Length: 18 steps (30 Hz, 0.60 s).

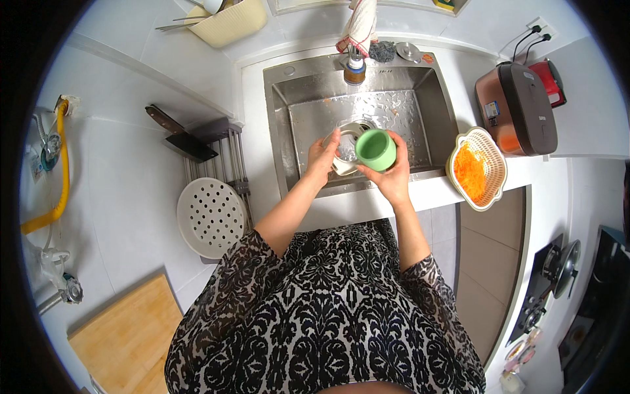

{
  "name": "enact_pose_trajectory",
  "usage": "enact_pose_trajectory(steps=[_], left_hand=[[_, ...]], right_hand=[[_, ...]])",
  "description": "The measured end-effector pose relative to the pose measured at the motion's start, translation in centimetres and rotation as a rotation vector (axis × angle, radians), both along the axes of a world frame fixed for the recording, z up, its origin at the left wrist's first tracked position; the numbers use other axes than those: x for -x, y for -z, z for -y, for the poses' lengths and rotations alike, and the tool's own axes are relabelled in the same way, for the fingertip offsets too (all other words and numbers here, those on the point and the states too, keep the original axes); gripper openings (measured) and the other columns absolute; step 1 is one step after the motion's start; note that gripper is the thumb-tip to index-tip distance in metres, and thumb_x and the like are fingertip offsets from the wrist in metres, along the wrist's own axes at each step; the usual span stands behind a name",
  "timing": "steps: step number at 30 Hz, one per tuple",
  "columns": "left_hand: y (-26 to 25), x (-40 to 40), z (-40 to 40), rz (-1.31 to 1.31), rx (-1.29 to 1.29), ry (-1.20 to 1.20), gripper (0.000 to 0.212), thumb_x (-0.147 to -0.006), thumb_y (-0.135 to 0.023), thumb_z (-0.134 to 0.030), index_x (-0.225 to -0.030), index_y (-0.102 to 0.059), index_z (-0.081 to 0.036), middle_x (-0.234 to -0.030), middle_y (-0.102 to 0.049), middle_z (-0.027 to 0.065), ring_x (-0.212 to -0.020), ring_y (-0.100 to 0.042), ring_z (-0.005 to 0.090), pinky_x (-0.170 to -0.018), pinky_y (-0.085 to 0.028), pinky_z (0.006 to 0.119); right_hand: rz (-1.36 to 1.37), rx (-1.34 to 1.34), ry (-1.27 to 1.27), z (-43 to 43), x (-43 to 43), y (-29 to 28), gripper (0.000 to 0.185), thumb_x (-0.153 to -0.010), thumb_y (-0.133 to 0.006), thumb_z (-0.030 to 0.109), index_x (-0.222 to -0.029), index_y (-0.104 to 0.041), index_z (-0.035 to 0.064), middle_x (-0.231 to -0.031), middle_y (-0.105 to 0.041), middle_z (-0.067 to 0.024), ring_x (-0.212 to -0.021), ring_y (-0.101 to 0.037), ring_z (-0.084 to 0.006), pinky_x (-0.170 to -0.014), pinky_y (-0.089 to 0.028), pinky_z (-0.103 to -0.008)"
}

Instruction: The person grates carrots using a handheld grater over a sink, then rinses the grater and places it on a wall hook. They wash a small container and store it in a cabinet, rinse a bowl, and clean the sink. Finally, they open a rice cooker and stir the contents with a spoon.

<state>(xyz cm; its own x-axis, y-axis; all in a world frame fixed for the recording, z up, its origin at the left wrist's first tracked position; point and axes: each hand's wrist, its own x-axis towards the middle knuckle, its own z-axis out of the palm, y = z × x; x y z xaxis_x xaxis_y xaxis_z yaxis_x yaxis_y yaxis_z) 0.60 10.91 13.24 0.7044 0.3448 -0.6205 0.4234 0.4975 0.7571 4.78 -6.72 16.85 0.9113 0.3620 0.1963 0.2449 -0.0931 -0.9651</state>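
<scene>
Over the stainless steel sink [315, 113], my left hand [322, 157] grips a pale, frame-like plastic part [346, 169] with an open or clear middle; its exact kind cannot be told. Held in my right hand [393, 177] is a small green cup [375, 149], its mouth facing up toward the camera. The cup is beside the pale part and overlaps its right edge in view. Beneath both, the sink floor is wet, and the drain [364, 125] shows partly behind them. The faucet [355, 71] stands at the sink's back edge.
Right of the sink, a basket [496, 170] holds shredded orange food beside a rice cooker [526, 108]. To the left are a cleaver [189, 145] on a metal rack, a white perforated tray [211, 216] and a wooden board [133, 340]. A steel scrubber [382, 51] lies behind the sink.
</scene>
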Motion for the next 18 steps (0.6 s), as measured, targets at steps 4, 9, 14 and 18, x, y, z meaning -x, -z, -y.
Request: enact_pose_trajectory(steps=[4,9,14,18], left_hand=[[0.4,0.0,0.4,0.070,0.129,-0.136,0.033,-0.087,-0.054,-0.038,-0.098,-0.055,-0.007,-0.077,-0.056,0.0025,-0.068,-0.055,0.0105,-0.054,-0.049,0.027],[1.1,-0.1,0.7,0.244,-0.283,0.009,0.021,-0.094,-0.042,-0.018,-0.107,-0.050,-0.003,-0.093,-0.057,0.0029,-0.082,-0.054,0.0094,-0.069,-0.045,0.025],[1.7,0.2,1.6,0.323,-0.261,-0.031,0.021,-0.095,-0.039,-0.017,-0.105,-0.050,-0.002,-0.090,-0.057,0.0041,-0.081,-0.051,0.0092,-0.072,-0.042,0.024],[1.9,0.7,1.3,0.326,-0.199,-0.042,0.023,-0.096,-0.038,-0.017,-0.108,-0.050,-0.002,-0.096,-0.057,0.0045,-0.084,-0.051,0.0089,-0.073,-0.043,0.024]], right_hand=[[-0.036,-0.121,0.018,-0.8,-0.6,-1.3,0.080,-0.056,-0.082,0.009,-0.121,-0.037,0.0021,-0.115,-0.047,-0.0126,-0.107,-0.048,-0.0222,-0.091,-0.041,-0.0333],[-0.024,0.259,0.101,-0.6,-1.5,-2.7,0.078,-0.052,-0.084,0.016,-0.115,-0.041,0.0005,-0.105,-0.053,-0.0144,-0.092,-0.055,-0.0274,-0.080,-0.045,-0.0357],[0.315,0.421,-0.021,-1.5,-1.9,-3.1,0.069,-0.052,-0.082,0.019,-0.112,-0.051,0.0035,-0.106,-0.057,-0.0145,-0.099,-0.051,-0.0314,-0.087,-0.037,-0.0374],[0.314,0.457,-0.029,-1.9,-1.9,-2.9,0.072,-0.053,-0.081,0.017,-0.115,-0.049,0.0031,-0.107,-0.057,-0.0135,-0.100,-0.051,-0.0306,-0.089,-0.035,-0.0371]])
